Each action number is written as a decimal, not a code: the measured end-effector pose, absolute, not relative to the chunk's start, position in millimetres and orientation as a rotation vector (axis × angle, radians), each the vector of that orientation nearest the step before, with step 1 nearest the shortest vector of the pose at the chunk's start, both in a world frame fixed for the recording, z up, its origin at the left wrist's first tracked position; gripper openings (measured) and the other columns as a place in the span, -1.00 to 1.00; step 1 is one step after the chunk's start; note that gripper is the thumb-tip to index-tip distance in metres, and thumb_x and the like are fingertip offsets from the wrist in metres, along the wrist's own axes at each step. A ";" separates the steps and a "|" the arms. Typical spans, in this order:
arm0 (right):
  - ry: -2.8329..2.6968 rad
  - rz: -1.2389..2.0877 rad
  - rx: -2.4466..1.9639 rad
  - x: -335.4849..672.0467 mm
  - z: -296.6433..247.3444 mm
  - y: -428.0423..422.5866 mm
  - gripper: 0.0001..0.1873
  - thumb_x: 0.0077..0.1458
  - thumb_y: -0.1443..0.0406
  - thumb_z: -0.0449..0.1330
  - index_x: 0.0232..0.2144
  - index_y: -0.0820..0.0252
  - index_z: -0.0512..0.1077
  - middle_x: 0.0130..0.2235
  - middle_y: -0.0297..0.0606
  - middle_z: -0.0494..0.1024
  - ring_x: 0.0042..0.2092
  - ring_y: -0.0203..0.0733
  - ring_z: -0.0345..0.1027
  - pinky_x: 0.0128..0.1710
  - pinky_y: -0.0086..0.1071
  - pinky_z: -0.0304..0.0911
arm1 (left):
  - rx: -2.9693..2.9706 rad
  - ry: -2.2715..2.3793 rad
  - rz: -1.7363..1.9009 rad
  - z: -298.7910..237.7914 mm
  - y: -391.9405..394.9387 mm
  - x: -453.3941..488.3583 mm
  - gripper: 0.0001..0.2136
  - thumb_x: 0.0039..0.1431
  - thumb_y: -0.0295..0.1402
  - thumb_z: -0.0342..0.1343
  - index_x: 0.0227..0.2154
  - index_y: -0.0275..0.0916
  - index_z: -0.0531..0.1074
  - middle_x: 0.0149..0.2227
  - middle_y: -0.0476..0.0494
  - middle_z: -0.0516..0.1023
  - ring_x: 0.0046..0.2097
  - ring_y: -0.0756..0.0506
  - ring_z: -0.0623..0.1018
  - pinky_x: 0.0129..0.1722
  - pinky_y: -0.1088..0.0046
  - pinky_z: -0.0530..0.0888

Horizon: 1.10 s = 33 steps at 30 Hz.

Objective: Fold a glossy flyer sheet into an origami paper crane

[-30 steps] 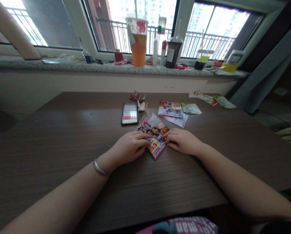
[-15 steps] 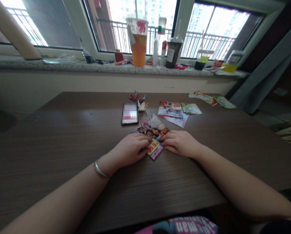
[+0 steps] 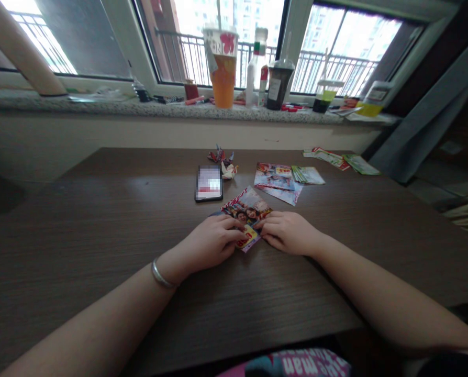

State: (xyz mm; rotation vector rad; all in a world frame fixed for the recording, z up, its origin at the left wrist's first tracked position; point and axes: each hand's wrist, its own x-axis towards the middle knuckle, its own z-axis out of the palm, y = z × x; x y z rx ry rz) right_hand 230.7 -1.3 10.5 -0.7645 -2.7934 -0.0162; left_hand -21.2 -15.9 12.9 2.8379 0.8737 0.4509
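A wide table (image 3: 80, 246) with a dark brown, fine-grained wood surface runs toward a window. Midway between its left and right sides lies a glossy printed paper (image 3: 251, 198), turned like a diamond, one corner pointing to the near edge. It carries a colour photo and a yellow patch with red figures.

The left hand (image 3: 215, 242), with a smooth silvery bracelet (image 3: 162, 273) at the wrist, rests its bent, slightly spread fingers over the paper's left side. The right hand (image 3: 287, 232) has its fingers close together on the right side. Whether either hand pinches the sheet cannot be told.

Toward the far edge lie a flat, dark-rimmed phone (image 3: 209, 184) and spiky folded papers (image 3: 229, 170), one whitish, the rest dark red and blue. Right of these, flat shiny leaflets (image 3: 274, 177) overlap beside thin green-and-white slips (image 3: 309, 175). More paper strips (image 3: 360, 164) lie near the far right corner.
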 end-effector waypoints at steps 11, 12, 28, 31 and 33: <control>-2.695 0.240 -0.860 230.5 13.3 -1.7 -0.82 0.21 0.30 0.09 -0.24 0.16 0.51 -0.22 -0.21 0.59 -0.13 -0.19 0.44 -0.10 -0.32 0.32 | 2.825 0.980 0.384 20.1 -22.2 -18.4 -0.76 0.20 -0.16 0.09 -0.21 -0.19 0.50 -0.16 -0.16 0.53 -0.12 -0.17 0.49 -0.10 0.26 0.43; -2.686 0.259 -0.858 229.7 13.2 -2.2 -0.82 0.21 0.31 0.10 -0.25 0.16 0.51 -0.23 -0.22 0.59 -0.14 -0.19 0.44 -0.11 -0.33 0.32 | 2.834 0.987 0.387 20.0 -22.4 -17.7 -0.75 0.21 -0.15 0.08 -0.24 -0.20 0.51 -0.19 -0.16 0.53 -0.14 -0.17 0.49 -0.13 0.27 0.44; -2.626 0.410 -0.926 226.8 13.4 -5.2 -0.81 0.16 0.31 0.14 -0.16 0.14 0.46 -0.25 -0.24 0.58 -0.21 -0.21 0.45 -0.20 -0.38 0.30 | 2.559 1.122 0.615 9.8 -11.4 -16.6 -0.80 0.27 -0.33 -0.02 -0.41 -0.23 0.46 -0.33 -0.10 0.54 -0.21 -0.10 0.48 -0.12 0.32 0.41; -2.602 0.419 -0.967 228.4 12.5 -4.4 -0.82 0.16 0.32 0.13 -0.17 0.14 0.45 -0.26 -0.25 0.58 -0.24 -0.22 0.45 -0.24 -0.40 0.30 | 2.550 1.173 0.600 7.4 -8.7 -16.3 -0.82 0.23 -0.33 0.01 -0.44 -0.24 0.44 -0.35 -0.11 0.52 -0.24 -0.11 0.47 -0.16 0.31 0.41; -2.619 0.389 -0.939 229.7 10.9 -3.0 -0.83 0.18 0.33 0.12 -0.19 0.12 0.46 -0.24 -0.25 0.59 -0.21 -0.22 0.45 -0.19 -0.38 0.30 | 2.549 1.188 0.603 6.3 -7.5 -16.5 -0.81 0.23 -0.33 0.02 -0.46 -0.25 0.43 -0.37 -0.11 0.51 -0.25 -0.11 0.46 -0.17 0.30 0.41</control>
